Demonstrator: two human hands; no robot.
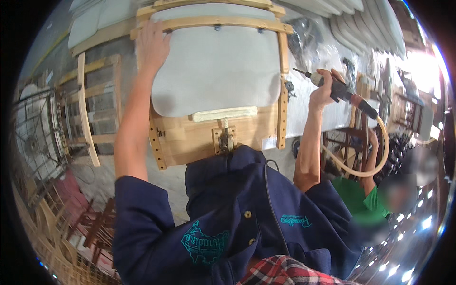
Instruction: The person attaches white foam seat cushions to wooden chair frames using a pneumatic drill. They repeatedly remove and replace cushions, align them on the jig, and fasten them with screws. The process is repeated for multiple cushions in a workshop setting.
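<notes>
A light grey padded panel (216,71) lies on a wooden workboard (185,137) in front of me, with drilled wooden strips along both sides. My left hand (153,50) grips the left end of the wooden crossbar (204,21), fingers over the bar and thumb on the near side. Several dark fittings dot this bar. In my right hand (325,90), raised to the right of the board, is an air screwdriver (339,89). Its bit points left, apart from the wood, and a pale hose (384,142) curves down from its rear end.
A padded strip (224,113) and a metal clamp (226,138) sit at the board's near side. Stacked grey panels (365,28) and clear plastic wrap (316,47) are at the far right. Wooden frames (85,109) stand left. A person in green (356,194) works at right.
</notes>
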